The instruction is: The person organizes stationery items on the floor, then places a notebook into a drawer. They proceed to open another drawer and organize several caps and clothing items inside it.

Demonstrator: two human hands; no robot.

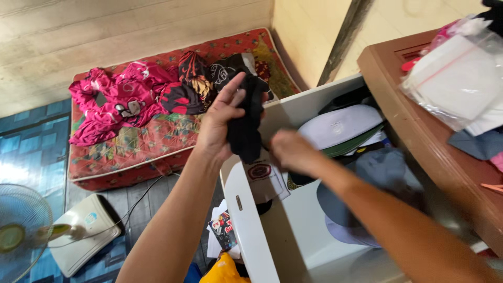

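Here my left hand point(220, 123) is lifted above the open white drawer point(246, 220), and its fingers are closed around a dark, soft piece of cloth point(246, 128), maybe a sock or a small garment; it hangs down from my grip, over the front corner of the drawer. My right hand point(291, 152) is lower, just beside the bottom end of the cloth, inside the drawer. It is a little blurred, so I cannot tell if it is closed on something or only reaching; it seems to touch the things under it.

In the drawer lie a white cap point(340, 126) and, nearer to me, a grey-blue cap point(382, 173), with some paper with a round red mark point(264, 175) at the front. The drawer belongs to a brown wooden cabinet point(419, 136), and on its top there is a clear plastic bag point(456, 78). Behind, on the floor, a red patterned mattress point(157, 141) carries pink clothes point(120, 102). A fan point(21, 230) stands at the lower left.

I judge that I am in the middle of sorting the drawer, with one piece just taken up. For the next move, the left hand needs a firm grip on the loose cloth, and the right hand needs care among the stacked caps.
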